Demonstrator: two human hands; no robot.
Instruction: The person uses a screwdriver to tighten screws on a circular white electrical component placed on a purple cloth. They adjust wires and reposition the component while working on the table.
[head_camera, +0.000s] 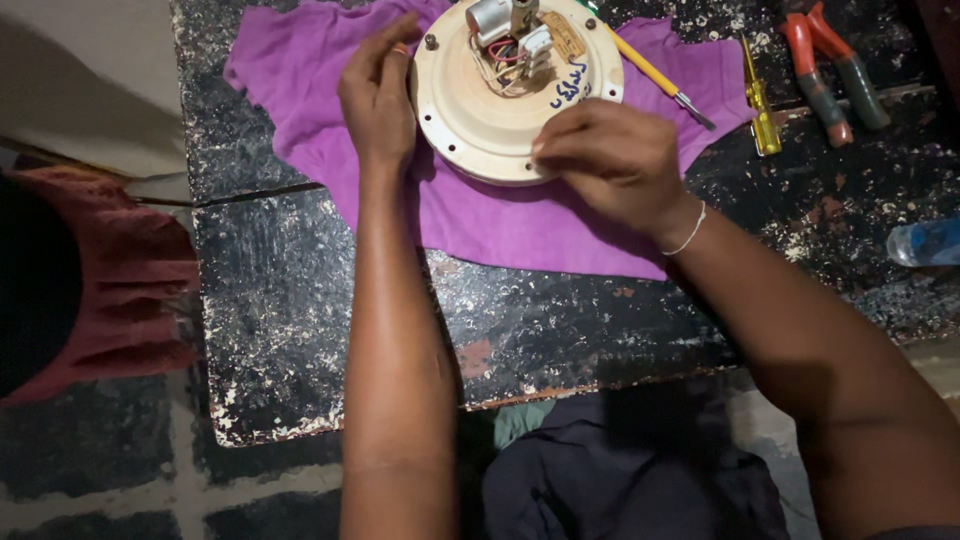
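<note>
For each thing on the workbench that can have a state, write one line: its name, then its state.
Round cream motor housing: flat on cloth, wiring exposed.
Purple cloth: spread out, rumpled.
Left hand: touching housing rim.
Right hand: fingers pinched at housing edge.
Pliers: lying unused.
Yellow screwdriver: lying on cloth.

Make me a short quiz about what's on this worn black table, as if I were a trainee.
1. True or false: the round cream housing lies on a purple cloth.
2. Which tool lies right of the cloth? A) red-handled pliers B) a hammer C) a saw
3. Fill in: the left hand rests on the housing's ___ edge as seen in the head view.

Key:
1. True.
2. A; a small yellow screwdriver lies beside them.
3. Left; the right hand pinches at its near rim, on the black table.
</note>
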